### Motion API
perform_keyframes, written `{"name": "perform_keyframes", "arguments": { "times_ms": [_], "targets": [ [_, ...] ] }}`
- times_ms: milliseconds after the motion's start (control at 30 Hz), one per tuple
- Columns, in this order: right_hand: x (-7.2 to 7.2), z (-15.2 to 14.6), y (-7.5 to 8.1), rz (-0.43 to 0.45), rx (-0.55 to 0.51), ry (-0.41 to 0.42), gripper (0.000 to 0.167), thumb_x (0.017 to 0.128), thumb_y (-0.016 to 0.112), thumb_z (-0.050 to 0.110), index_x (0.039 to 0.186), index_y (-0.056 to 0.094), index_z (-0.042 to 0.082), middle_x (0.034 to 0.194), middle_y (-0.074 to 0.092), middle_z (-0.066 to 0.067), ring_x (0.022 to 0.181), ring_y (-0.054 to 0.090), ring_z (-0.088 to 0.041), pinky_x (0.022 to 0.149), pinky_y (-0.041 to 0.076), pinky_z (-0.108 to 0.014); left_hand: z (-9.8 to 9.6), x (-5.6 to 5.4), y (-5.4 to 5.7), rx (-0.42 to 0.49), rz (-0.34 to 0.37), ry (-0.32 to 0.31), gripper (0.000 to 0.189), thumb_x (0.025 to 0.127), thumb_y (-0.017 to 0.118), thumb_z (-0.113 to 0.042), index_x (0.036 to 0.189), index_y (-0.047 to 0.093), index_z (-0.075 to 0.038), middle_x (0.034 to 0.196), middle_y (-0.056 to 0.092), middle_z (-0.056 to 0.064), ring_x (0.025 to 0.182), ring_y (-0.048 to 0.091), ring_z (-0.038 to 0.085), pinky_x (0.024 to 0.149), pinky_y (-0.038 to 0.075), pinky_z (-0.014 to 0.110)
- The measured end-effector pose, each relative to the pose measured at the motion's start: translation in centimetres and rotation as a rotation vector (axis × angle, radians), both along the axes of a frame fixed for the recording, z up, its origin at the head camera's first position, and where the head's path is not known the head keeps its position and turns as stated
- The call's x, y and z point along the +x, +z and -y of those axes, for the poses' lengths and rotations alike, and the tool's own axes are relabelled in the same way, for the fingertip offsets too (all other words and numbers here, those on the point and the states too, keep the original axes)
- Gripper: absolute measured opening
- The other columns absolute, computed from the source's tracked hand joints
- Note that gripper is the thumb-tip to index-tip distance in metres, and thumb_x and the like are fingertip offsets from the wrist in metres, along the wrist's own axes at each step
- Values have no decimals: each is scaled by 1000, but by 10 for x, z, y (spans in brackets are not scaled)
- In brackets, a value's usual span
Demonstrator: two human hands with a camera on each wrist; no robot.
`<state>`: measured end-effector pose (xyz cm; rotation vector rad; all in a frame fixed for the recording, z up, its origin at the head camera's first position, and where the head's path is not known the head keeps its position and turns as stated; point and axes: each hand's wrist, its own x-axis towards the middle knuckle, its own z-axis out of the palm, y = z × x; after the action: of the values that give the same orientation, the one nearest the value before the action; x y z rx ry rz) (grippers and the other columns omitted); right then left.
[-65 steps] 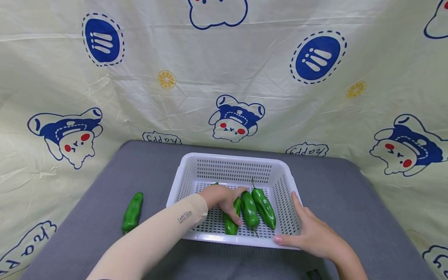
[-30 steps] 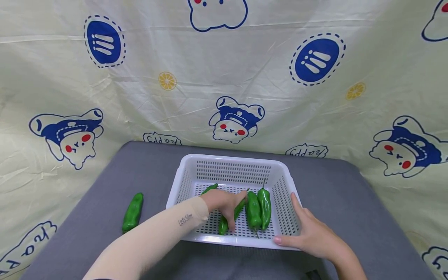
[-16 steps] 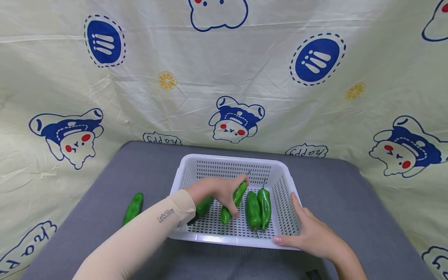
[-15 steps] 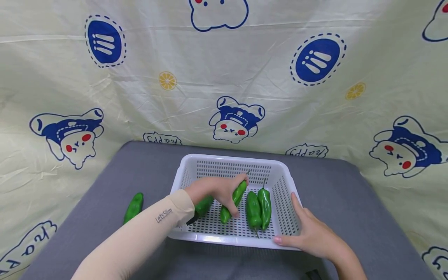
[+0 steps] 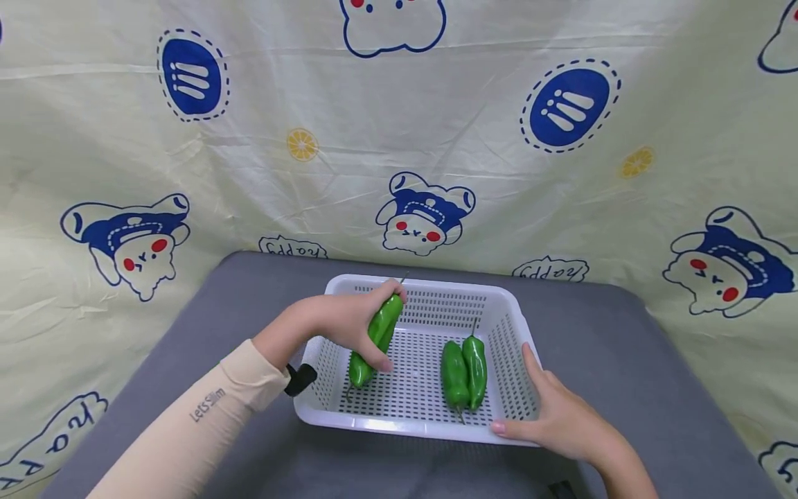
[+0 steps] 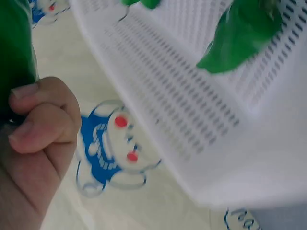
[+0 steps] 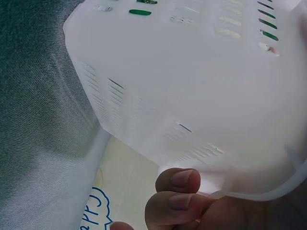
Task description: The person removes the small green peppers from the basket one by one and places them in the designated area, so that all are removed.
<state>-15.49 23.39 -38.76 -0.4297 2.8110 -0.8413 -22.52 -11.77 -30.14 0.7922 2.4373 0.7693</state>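
My left hand (image 5: 355,322) holds a long green pepper (image 5: 389,315) over the left part of a white plastic basket (image 5: 414,433). In the left wrist view, curled fingers (image 6: 43,112) lie against the pepper (image 6: 17,43). Below and partly behind the held pepper, another green pepper (image 5: 359,371) shows in the basket. Two more peppers lie side by side at the basket's right: a blunt one (image 5: 455,374) and a slimmer one (image 5: 476,371). My right hand (image 5: 557,412) grips the basket's right front corner, thumb on the front rim; its fingers (image 7: 175,206) show beside the rim in the right wrist view.
The basket stands on a grey cloth-covered table (image 5: 598,346). A printed cream curtain (image 5: 349,97) hangs behind and at both sides. A small black object (image 5: 562,489) lies at the front edge near the right wrist. My left forearm covers much of the table's left side.
My left hand grasped a pepper mid-basket, lifted it and carried it left. The two right-hand peppers came closer together. The pepper on the left tabletop is now out of sight behind the forearm.
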Motion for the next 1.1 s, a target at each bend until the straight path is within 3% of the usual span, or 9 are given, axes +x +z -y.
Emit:
{"name": "perform_keyframes", "arguments": {
  "times_ms": [133, 233, 433, 667, 833, 1100],
  "targets": [
    [1, -2, 1, -6, 8, -2, 134, 73, 83, 53, 158, -12, 10, 147, 33, -38, 114, 59, -36, 87, 51, -58, 26, 13, 15, 66, 13, 30, 88, 75, 86, -32, 137, 24, -25, 115, 49, 10, 97, 58, 21, 76, 58, 30],
    [0, -2, 1, -11, 10, -1, 134, 73, 83, 53, 158, -11, 11, 146, 35, -37, 112, 59, -35, 86, 52, -58, 48, 26, 21, 124, 25, 76, 89, 75, 87, -29, 137, 24, -25, 112, 51, 12, 92, 59, 23, 73, 58, 34],
    [-1, 0, 2, 6, 11, 1, 133, 73, 82, 53, 158, -11, 10, 147, 33, -39, 114, 59, -35, 87, 51, -59, 92, 50, 10, 222, 15, 181, 89, 75, 87, -27, 137, 23, -25, 103, 54, 15, 83, 62, 24, 68, 57, 40],
    [-2, -1, 2, 14, 4, 5, 133, 73, 82, 53, 158, -11, 9, 147, 33, -38, 112, 60, -33, 87, 52, -57, 127, 61, -17, 223, 27, 285, 89, 76, 86, -27, 137, 22, -23, 97, 53, 17, 81, 60, 27, 68, 55, 41],
    [-2, -2, 1, 21, -13, 15, 133, 74, 83, 51, 158, -11, 7, 146, 33, -39, 111, 60, -31, 88, 52, -56, 142, 58, -46, 192, 18, 348, 89, 77, 85, -28, 137, 20, -20, 102, 50, 18, 84, 57, 26, 70, 52, 39],
    [-2, -3, 0, 17, -34, 20, 134, 74, 83, 50, 158, -12, 6, 147, 32, -39, 111, 61, -30, 89, 52, -56, 147, 55, -85, 147, 41, 334, 89, 76, 85, -29, 136, 21, -16, 96, 53, 14, 81, 57, 22, 68, 50, 35]
  ]
}}
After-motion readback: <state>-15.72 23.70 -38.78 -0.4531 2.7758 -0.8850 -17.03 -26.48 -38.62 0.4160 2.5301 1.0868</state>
